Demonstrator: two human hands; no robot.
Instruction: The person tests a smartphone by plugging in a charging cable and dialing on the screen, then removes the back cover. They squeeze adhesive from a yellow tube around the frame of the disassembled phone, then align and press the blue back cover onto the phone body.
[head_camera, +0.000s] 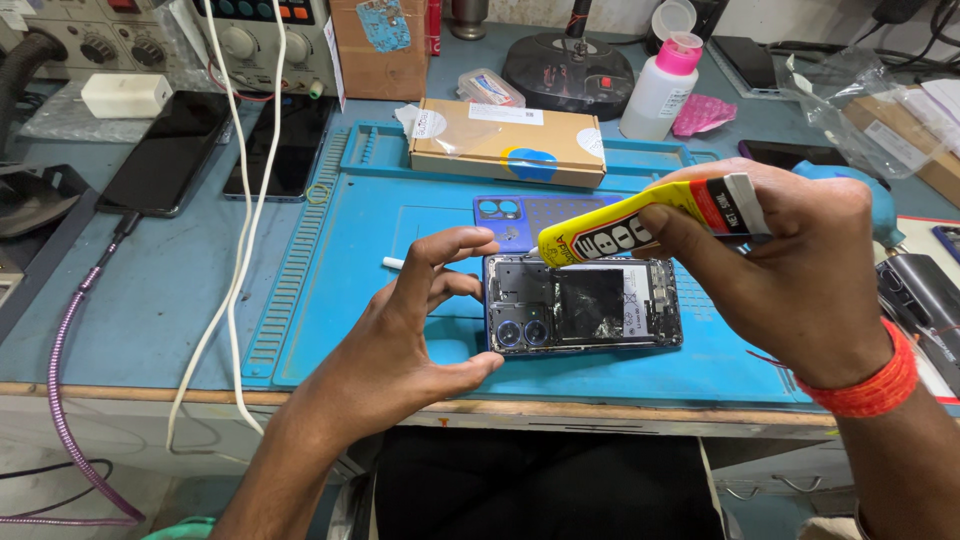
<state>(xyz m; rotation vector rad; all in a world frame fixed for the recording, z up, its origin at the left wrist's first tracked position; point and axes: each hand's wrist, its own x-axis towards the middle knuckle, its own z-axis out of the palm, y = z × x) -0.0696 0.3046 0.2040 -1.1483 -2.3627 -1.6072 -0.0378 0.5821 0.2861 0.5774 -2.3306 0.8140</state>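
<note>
An opened phone with its back removed lies on the blue work mat, camera lenses at its left end. My left hand curls around the phone's left end, thumb at the near corner, fingers spread above. My right hand holds a yellow glue tube tilted with its tip toward the phone's upper left edge. The blue back cover lies just behind the phone. A small white stick pokes out beside my left fingers.
A brown cardboard box sits at the mat's back edge. A white bottle with a pink cap stands behind it. Two dark phones lie at the left, with white cables across them. A plastic bag is at the right.
</note>
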